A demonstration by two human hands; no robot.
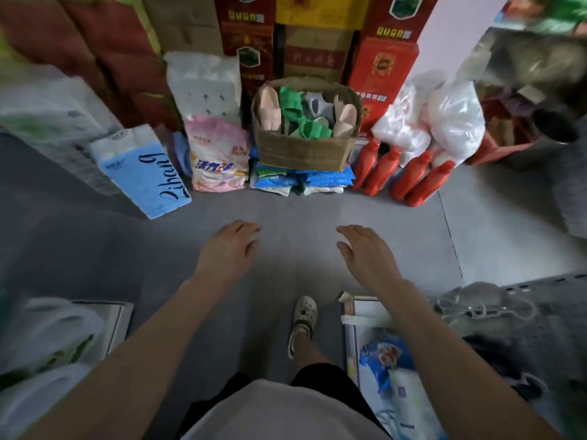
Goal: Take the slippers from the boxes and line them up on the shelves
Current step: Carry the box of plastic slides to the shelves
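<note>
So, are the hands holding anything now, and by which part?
Nothing is held. The left hand and the right hand are open, apart from the brown cardboard box of slippers.

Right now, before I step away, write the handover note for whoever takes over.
Left hand: open, empty, held over the floor.
Right hand: the same.
Cardboard box stands ahead on a stack of packets, holding beige, green and grey slippers.
Done: no shelved slipper in view.
Left: take the slippers out and line them up on the shelves.
</note>
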